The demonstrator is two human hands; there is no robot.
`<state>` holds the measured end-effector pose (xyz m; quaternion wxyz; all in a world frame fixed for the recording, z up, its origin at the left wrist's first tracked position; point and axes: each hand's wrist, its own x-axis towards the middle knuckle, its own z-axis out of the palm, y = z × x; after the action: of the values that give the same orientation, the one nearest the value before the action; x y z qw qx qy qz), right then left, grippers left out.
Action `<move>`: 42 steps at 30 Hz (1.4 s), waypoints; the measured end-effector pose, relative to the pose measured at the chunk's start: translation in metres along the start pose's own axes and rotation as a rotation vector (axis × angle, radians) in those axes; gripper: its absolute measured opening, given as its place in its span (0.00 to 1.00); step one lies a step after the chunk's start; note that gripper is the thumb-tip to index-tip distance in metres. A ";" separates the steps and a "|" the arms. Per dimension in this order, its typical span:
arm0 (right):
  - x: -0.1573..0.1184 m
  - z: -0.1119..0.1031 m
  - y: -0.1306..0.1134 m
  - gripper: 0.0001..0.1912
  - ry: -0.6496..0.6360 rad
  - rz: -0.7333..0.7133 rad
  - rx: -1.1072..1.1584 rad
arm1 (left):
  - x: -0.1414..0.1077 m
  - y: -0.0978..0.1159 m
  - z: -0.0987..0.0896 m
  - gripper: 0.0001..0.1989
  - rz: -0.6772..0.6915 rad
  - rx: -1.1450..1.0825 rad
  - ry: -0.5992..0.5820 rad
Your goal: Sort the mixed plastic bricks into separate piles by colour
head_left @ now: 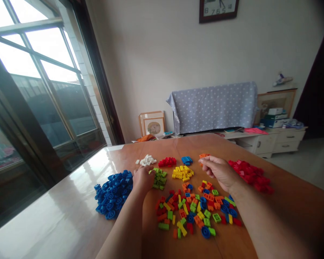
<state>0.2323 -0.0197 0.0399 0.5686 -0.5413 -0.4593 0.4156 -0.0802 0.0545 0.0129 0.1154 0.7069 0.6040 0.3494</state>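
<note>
My left hand (142, 178) reaches down at the left edge of a pile of lime green toy bricks (160, 179), its thumb over them. The back of the hand hides most of its fingers. Just left of it is a large heap of blue round bricks (113, 194). My right hand (218, 169) is closed in a pinch beside a small group of orange bricks (204, 156); what sits between its fingertips is too small to make out. A mixed spread of loose bricks (194, 210) lies between my forearms.
On the wooden table (78, 216) are piles of white bricks (148, 160), red bricks (167, 162), blue bricks (187, 160) and yellow bricks (183, 173). A larger red heap (250, 174) lies right. Beyond stands a low white cabinet (275, 144); glass doors (56, 90) are left.
</note>
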 end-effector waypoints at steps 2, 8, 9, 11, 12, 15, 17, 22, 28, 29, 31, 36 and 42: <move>0.003 -0.005 0.002 0.15 0.015 -0.005 -0.025 | -0.002 0.006 -0.001 0.17 0.006 0.096 0.043; 0.007 -0.012 0.011 0.09 -0.042 -0.023 -0.301 | -0.012 0.037 -0.006 0.16 0.101 0.131 0.074; 0.007 -0.010 0.013 0.08 -0.038 -0.053 -0.351 | -0.014 0.042 -0.007 0.15 0.122 0.125 0.079; 0.007 -0.003 0.018 0.08 -0.049 -0.122 -0.435 | -0.018 0.051 -0.008 0.14 0.155 0.115 0.079; 0.006 0.002 0.021 0.08 -0.073 -0.149 -0.474 | -0.019 0.055 -0.008 0.14 0.170 0.107 0.073; 0.001 0.021 0.027 0.09 -0.204 -0.204 -0.603 | -0.024 0.063 -0.004 0.12 0.217 0.070 0.025; -0.004 0.033 0.028 0.09 -0.266 -0.243 -0.709 | -0.028 0.067 0.000 0.11 0.253 0.046 -0.023; -0.013 0.047 0.023 0.10 -0.268 -0.271 -0.980 | -0.035 0.075 0.006 0.09 0.297 0.040 -0.103; -0.011 0.049 0.027 0.10 -0.275 -0.237 -1.017 | -0.036 0.077 0.007 0.09 0.334 0.053 -0.097; -0.011 0.049 0.028 0.11 -0.276 -0.241 -1.016 | -0.035 0.077 0.007 0.09 0.334 0.059 -0.095; -0.011 0.049 0.029 0.12 -0.290 -0.247 -1.015 | -0.035 0.076 0.008 0.09 0.337 0.068 -0.088; -0.015 0.052 0.028 0.09 -0.306 -0.243 -0.998 | -0.035 0.073 0.010 0.10 0.339 0.063 -0.070; -0.002 0.035 0.037 0.10 -0.191 -0.265 -0.818 | -0.035 0.072 0.007 0.10 0.323 0.023 -0.042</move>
<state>0.1990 -0.0107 0.0029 0.3109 -0.6175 -0.7020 0.1712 -0.0208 0.0063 0.0376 0.0622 0.8032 0.4838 0.3418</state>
